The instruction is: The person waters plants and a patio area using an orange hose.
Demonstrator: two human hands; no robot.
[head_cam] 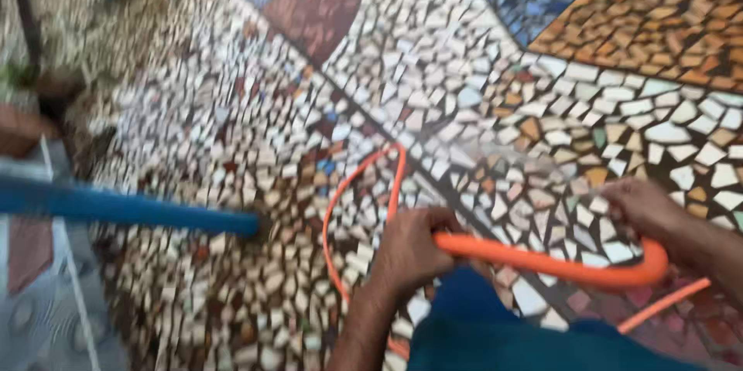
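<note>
Over broken-tile mosaic floor (232, 131): left hand (409, 251), right hand (642, 208) fingers clamped on smooth orange hose (542, 260).

Smooth orange plastic hose (542, 260) over glossy broken-tile mosaic floor (433, 69)

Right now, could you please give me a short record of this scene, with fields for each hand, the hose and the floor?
Left hand: closed around the orange hose, near one end of the held stretch.
Right hand: grips the hose at its bend.
Hose: thin orange tube, looping over the floor beyond the hands.
Floor: mosaic of broken tile pieces, mostly white, with brown, orange and blue patches.
Blue bar: blurred, enters from the left side.
</note>
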